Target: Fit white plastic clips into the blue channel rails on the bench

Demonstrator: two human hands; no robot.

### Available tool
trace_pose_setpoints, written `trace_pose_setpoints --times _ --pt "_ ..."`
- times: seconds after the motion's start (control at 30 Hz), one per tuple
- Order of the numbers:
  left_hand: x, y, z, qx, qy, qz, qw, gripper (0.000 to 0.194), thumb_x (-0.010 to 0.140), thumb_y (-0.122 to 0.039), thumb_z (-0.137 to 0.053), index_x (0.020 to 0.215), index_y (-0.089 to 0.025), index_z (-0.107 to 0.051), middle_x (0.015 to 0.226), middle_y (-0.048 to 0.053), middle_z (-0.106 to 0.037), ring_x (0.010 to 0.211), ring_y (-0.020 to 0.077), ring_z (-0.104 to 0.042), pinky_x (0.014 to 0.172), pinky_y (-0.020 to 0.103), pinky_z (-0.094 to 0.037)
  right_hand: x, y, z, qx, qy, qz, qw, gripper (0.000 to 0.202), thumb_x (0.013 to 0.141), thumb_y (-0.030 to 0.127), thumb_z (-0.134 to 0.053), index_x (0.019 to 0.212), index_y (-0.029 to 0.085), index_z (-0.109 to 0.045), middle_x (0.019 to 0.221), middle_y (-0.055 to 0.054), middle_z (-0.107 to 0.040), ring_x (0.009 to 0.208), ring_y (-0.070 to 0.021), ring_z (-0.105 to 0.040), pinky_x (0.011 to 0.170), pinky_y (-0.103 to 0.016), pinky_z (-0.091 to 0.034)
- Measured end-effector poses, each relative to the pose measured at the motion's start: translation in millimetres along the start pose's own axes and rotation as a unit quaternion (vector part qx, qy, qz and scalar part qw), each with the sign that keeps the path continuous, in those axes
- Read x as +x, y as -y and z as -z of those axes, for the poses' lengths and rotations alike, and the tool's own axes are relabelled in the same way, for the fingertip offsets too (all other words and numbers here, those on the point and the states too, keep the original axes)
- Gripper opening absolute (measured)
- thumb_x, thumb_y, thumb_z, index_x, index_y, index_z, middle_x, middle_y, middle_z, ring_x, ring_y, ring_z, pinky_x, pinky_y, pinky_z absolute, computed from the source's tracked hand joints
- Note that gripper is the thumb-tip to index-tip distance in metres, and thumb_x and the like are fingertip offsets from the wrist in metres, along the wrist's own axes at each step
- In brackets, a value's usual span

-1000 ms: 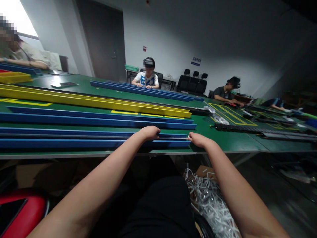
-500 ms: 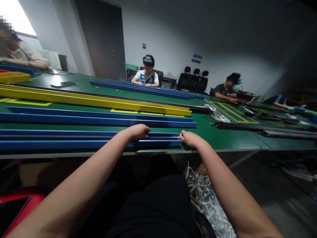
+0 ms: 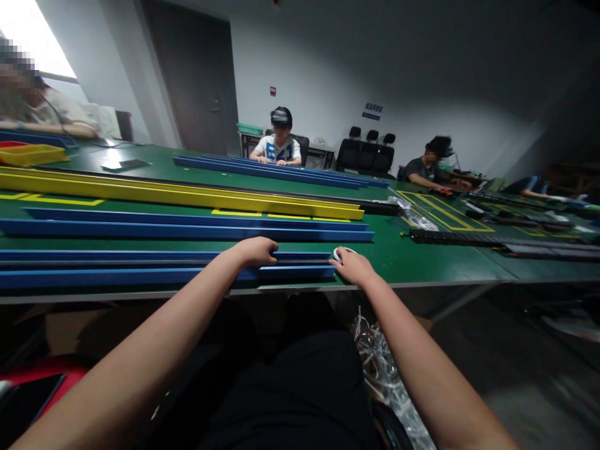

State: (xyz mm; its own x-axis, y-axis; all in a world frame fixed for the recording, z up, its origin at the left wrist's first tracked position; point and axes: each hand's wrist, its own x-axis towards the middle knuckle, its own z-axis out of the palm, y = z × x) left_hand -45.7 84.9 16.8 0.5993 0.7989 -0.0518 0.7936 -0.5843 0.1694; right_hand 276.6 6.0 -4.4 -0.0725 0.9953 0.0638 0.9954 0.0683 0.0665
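Note:
Two long blue rails lie near the front edge of the green table [image 3: 422, 265], with a thin grey strip between them. My left hand [image 3: 257, 252] is closed over the front blue rail [image 3: 300, 272] and the strip, a little left of their right ends; what its fingertips pinch is hidden. At the rails' right end, my right hand [image 3: 352, 265] is closed on a small white ring-shaped object [image 3: 338, 252], its fingertips close to the end of the rear blue rail [image 3: 307, 256].
Behind lie another pair of blue rails [image 3: 187, 230] and yellow rails [image 3: 187, 192]. Black strips [image 3: 450, 238] lie at the right. A person [image 3: 276, 150] sits across the table, others at both sides. White scraps [image 3: 389, 375] fill a spot below the edge.
Both hands have shifted slightly left, along with the right end of the near blue rails. The white ring-shaped object in my right hand shows more.

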Motion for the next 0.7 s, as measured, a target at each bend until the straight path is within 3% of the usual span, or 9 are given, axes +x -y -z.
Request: trace_pose_setpoints --times 0.23,0.47,0.7 --pt "13.2 -23.1 -3.2 0.002 -0.006 -0.023 1.0 0.03 0.073 -0.042 -0.06 0.098 -0.027 -0.067 0.092 0.003 -0.072 0.076 0.0185 -0.063 0.059 0.026 -0.038 0.7 0.3 -0.8 0.034 -0.004 -0.013 0.999 0.045 0.093 0.063 -0.039 0.109 0.024 -0.055 0.101 -0.007 -0.069 0.089 -0.0222 -0.064 0.071 -0.029 -0.039" --pt "30.6 -46.9 -4.9 0.008 -0.009 -0.049 0.999 0.031 0.072 -0.037 -0.06 0.1 -0.026 -0.068 0.093 0.003 -0.073 0.079 0.0198 -0.064 0.062 0.026 -0.04 -4.7 -0.4 -5.7 0.052 -0.03 -0.01 0.998 0.041 0.093 0.061 -0.04 0.109 0.026 -0.056 0.1 -0.006 -0.069 0.087 -0.0216 -0.062 0.072 -0.029 -0.039" --pt "44.4 -65.7 -6.3 0.003 -0.018 -0.079 0.997 0.027 0.07 -0.035 -0.061 0.095 -0.026 -0.067 0.09 0.002 -0.072 0.074 0.0188 -0.063 0.055 0.027 -0.035 -5.5 0.6 -8.7 0.058 -0.05 -0.014 0.997 0.037 0.093 0.057 -0.042 0.105 0.026 -0.057 0.096 -0.005 -0.069 0.085 -0.0217 -0.062 0.07 -0.029 -0.038"
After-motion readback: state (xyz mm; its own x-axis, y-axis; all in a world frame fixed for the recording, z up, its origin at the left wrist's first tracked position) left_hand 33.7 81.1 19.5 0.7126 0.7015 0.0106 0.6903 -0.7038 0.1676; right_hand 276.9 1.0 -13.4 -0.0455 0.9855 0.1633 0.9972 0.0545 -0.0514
